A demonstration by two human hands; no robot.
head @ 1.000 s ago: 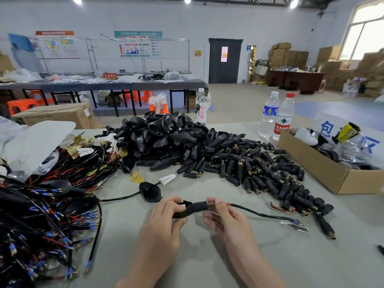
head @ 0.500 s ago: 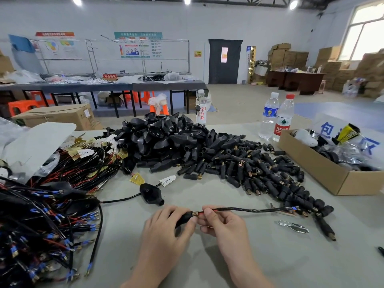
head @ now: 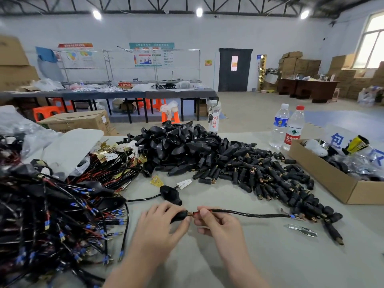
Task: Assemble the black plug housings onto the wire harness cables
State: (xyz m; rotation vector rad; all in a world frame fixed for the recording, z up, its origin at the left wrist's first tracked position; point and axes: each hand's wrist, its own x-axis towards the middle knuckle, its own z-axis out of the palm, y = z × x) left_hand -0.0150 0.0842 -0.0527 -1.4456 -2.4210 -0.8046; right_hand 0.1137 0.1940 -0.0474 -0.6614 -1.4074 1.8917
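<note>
- Left grip [head: 160,227] is pinching a plug housing [head: 179,216]; right grip [head: 218,223] is pinching its cable [head: 249,214], seemingly seating it.
- Many loose housings [head: 259,177] are lying unfitted.

Harness pile [head: 52,215] left, housings heap [head: 207,163] behind, box [head: 324,179] right.

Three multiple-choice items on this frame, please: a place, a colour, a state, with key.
1. The open cardboard box stands: A) on the table's right B) left of the wires C) on the floor
2. Cap of the bottle nearest it: A) green B) red C) yellow
3. The left hand: A) lies flat, empty B) lifts a bottle C) grips a black plug housing
1 A, right of the housing pile; 2 B, its cap shows red; 3 C, fingers curl round it, right hand pinches the cable.
</note>
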